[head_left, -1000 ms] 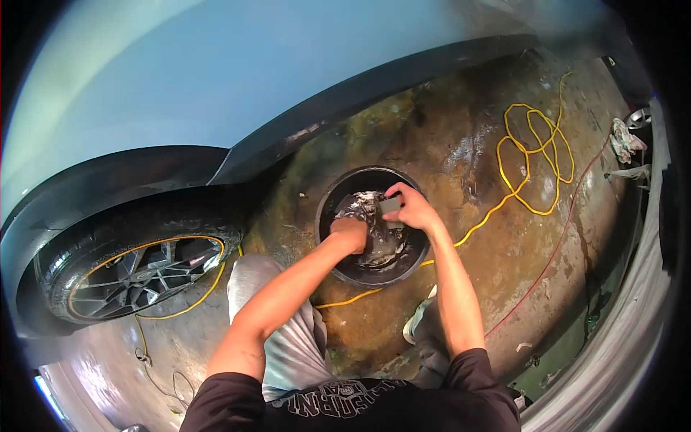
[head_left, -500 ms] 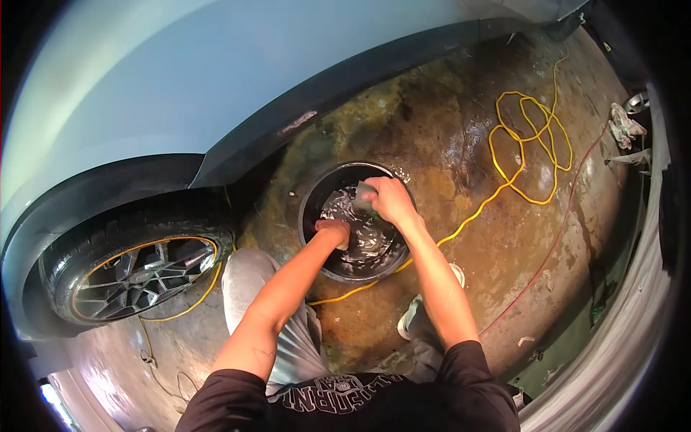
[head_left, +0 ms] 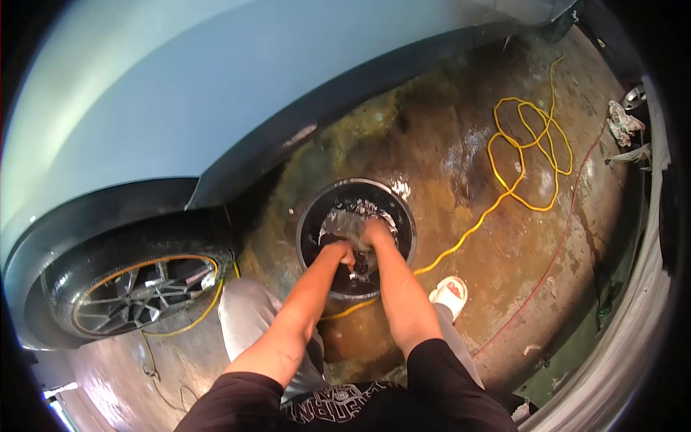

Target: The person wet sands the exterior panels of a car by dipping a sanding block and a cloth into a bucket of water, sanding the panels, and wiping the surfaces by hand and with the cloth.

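Observation:
A round black bucket [head_left: 308,268] holding rippling water [head_left: 368,207] stands on the floor between my legs. Both my hands are down inside it. My left hand [head_left: 340,252] is closed, at the near left of the water; what its fingers hold is hidden. Beside it my right hand [head_left: 374,233] grips a limp grey cloth [head_left: 344,225], which spreads out to the left just above the left hand. The cloth is blurred and looks wet.
A light blue car [head_left: 216,86] fills the upper left, with its wheel [head_left: 137,295] close by my left leg. A yellow hose [head_left: 468,234] runs past the bucket and coils at upper right. A thin red hose [head_left: 554,266] lies farther right. Crumpled cloth [head_left: 623,124] lies at the right edge.
My right hand has come down and left, nearer to my left hand, bringing the grey cloth with it. My left hand has dropped slightly. The view has shifted a little.

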`<state>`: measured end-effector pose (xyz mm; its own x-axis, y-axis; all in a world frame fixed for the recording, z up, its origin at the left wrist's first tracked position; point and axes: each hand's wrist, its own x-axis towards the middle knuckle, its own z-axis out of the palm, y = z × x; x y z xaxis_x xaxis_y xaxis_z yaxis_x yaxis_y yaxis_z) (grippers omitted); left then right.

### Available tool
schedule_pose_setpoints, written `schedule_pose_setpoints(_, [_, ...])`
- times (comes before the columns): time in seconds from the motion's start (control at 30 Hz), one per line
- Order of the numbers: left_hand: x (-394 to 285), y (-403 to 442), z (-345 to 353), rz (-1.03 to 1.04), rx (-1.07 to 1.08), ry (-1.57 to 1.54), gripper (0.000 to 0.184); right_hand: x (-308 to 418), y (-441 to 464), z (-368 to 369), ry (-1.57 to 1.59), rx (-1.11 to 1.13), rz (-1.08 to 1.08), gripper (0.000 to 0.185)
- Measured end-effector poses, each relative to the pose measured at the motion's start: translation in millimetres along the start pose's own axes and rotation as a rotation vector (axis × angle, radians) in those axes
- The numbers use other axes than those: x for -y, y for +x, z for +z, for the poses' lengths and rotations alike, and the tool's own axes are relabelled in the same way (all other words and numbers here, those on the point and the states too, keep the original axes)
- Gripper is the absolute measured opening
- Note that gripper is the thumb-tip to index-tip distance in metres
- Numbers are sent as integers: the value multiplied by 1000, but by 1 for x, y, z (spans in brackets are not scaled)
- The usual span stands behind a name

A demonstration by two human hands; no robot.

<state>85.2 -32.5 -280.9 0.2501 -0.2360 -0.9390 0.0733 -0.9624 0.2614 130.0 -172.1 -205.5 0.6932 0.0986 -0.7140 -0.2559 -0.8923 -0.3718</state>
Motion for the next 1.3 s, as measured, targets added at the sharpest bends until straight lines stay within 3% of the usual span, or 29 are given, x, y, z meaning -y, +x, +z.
schedule_pose_setpoints(0.03, [0, -13, -9, -32, -146, -17, 43, -7, 2, 13, -77, -100, -17, 35])
schedule_pose_setpoints(0.07, [-15, -43, -8, -70, -349, 46, 56, -8, 4, 18, -57, -118, 37, 34])
schedule_pose_setpoints(0.1, [-22, -53, -10, -154, -329, 109, 67, -5, 2, 14, -60, -131, 36, 37])
schedule_pose_setpoints(0.13, [-33, -59, -12, -212, -242, 122, 65, 0, 4, 10, -51, -123, 41, 38])
schedule_pose_setpoints(0.2, [-42, -72, -14, -186, -189, 113, 71, -2, 3, 3, -68, -123, 52, 40])
schedule_pose_setpoints(0.27, [-36, -90, -12, 1, -97, 70, 79, -1, -14, -6, -16, -89, 133, 44])
schedule_pose_setpoints(0.33, [-35, -137, -33, 54, -74, 25, 84, 6, -61, -47, 13, -119, 113, 47])
schedule_pose_setpoints(0.4, [-33, -197, -52, 106, -98, -76, 94, -2, -95, -64, 369, -215, 96, 48])
schedule_pose_setpoints(0.43, [-35, -231, -64, 123, -133, -189, 92, -13, -99, -61, 467, -231, -21, 33])
schedule_pose_setpoints(0.47, [-40, -266, -77, 142, -172, -301, 90, -2, -126, -76, 491, -234, -15, 33])
schedule_pose_setpoints(0.5, [-51, -305, -92, 135, -164, -278, 90, 9, -157, -93, 924, -221, 79, 26])
schedule_pose_setpoints(0.57, [-77, -389, -120, 406, 0, -795, 83, 32, -206, -122, 1633, -195, 244, 22])
schedule_pose_setpoints(0.6, [-101, -440, -134, 541, -145, -766, 80, 46, -218, -128, 1653, -196, 245, 22])
schedule_pose_setpoints(0.63, [-123, -480, -146, 677, -285, -728, 77, 60, -222, -129, 1889, -225, 219, 25])
schedule_pose_setpoints(0.67, [-133, -498, -155, 673, -272, -709, 77, 72, -228, -128, 2122, -261, 191, 28])
schedule_pose_setpoints(0.73, [-152, -531, -166, 704, -492, -723, 81, 107, -239, -135, 2016, -269, -510, 35])
schedule_pose_setpoints(0.77, [-165, -549, -167, 705, -486, -705, 81, 131, -262, -162, 1706, -437, -685, 36])
schedule_pose_setpoints(0.8, [-179, -566, -166, 667, -680, -564, 83, 138, -244, -173, 2315, 302, -1161, 35])
schedule_pose_setpoints(0.83, [-192, -584, -164, 627, -867, -418, 85, 151, -250, -194, 2326, 287, -1174, 35])
schedule_pose_setpoints(0.87, [-209, -610, -165, 655, -1025, -349, 82, 164, -257, -218, 2348, 236, -1166, 34])
schedule_pose_setpoints(0.93, [-223, -638, -186, 557, -1083, -533, 71, 188, -273, -259, 2393, 132, -1136, 33])
schedule_pose_setpoints(0.97, [-224, -643, -201, 602, -1120, -522, 64, 201, -289, -283, 2414, 80, -1116, 32])
schedule_pose_setpoints(1.03, [-243, -684, -246, 740, -1239, -218, 47, 232, -325, -326, 2392, -328, -799, 33])
schedule_pose_setpoints(1.07, [-257, -711, -273, 765, -1268, -151, 45, 249, -350, -358, 2293, -650, -503, 36])
schedule_pose_setpoints(1.13, [-282, -781, -330, 830, -1445, 161, 40, 253, -380, -414, 2120, -564, -162, 42])
schedule_pose_setpoints(1.2, [-301, -845, -374, 634, -1600, 562, 38, 257, -382, -452, 2137, -537, -167, 48])
schedule_pose_setpoints(1.23, [-306, -865, -389, 602, -1623, 707, 37, 260, -366, -458, 2018, -674, -168, 51])
schedule_pose_setpoints(1.27, [-299, -870, -407, 450, -1571, 885, 33, 265, -352, -462, 1891, -805, -168, 54])
schedule_pose_setpoints(1.3, [-284, -871, -422, 429, -1470, 986, 31, 276, -342, -465, 1730, -936, -193, 56])
